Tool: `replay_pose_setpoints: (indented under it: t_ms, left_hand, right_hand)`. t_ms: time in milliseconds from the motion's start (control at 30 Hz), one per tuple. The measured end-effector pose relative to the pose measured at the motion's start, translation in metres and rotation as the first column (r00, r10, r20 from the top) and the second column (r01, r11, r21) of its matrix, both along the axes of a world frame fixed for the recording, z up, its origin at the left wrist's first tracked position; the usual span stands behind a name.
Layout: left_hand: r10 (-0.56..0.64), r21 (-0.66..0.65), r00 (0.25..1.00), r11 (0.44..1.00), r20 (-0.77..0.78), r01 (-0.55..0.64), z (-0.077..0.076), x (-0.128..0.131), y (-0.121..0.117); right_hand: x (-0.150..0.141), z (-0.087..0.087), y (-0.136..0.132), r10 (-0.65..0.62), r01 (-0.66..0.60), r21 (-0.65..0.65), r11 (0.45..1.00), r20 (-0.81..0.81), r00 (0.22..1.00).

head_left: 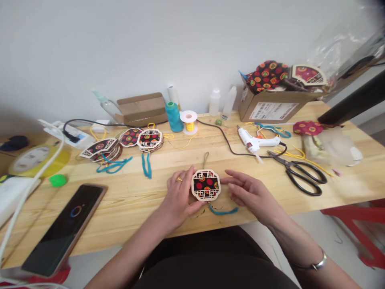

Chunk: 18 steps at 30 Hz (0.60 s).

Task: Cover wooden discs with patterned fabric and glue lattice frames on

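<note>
Near the table's front edge is a wooden-framed fabric ornament (206, 185) with patterned dark cloth, a cord loop (205, 159) at its top and a blue tassel (224, 211) below. My left hand (179, 196) grips its left side, thumb at the lower edge and fingers along the upper left. To its right, my right hand (248, 192) has loosely bent, parted fingers and holds nothing; its fingertips come close to the frame, and whether one touches it I cannot tell.
Finished-looking ornaments (150, 139) lie at left behind a phone (64, 228). A glue gun (258, 140) and black-handled scissors (302, 172) are at right. Blue thread (173, 117), a yellow cord spool (189, 122) and a filled cardboard box (270, 105) stand along the wall.
</note>
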<state>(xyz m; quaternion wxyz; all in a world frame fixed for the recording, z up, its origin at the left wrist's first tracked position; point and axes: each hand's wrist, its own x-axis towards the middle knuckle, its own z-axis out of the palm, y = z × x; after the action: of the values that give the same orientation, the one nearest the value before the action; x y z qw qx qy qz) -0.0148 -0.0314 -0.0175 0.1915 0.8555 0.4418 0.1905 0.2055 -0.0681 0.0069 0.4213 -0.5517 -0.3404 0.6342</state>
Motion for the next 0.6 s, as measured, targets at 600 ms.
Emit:
replay_pose_setpoints:
  t_ms: [600]
  left_hand:
    - [-0.07, 0.094, 0.984, 0.994, 0.165, 0.055, 0.011, 0.007, -0.011]
  right_hand:
    - [0.001, 0.0, 0.004, 0.118, -0.121, -0.027, 0.992, -0.09, 0.989]
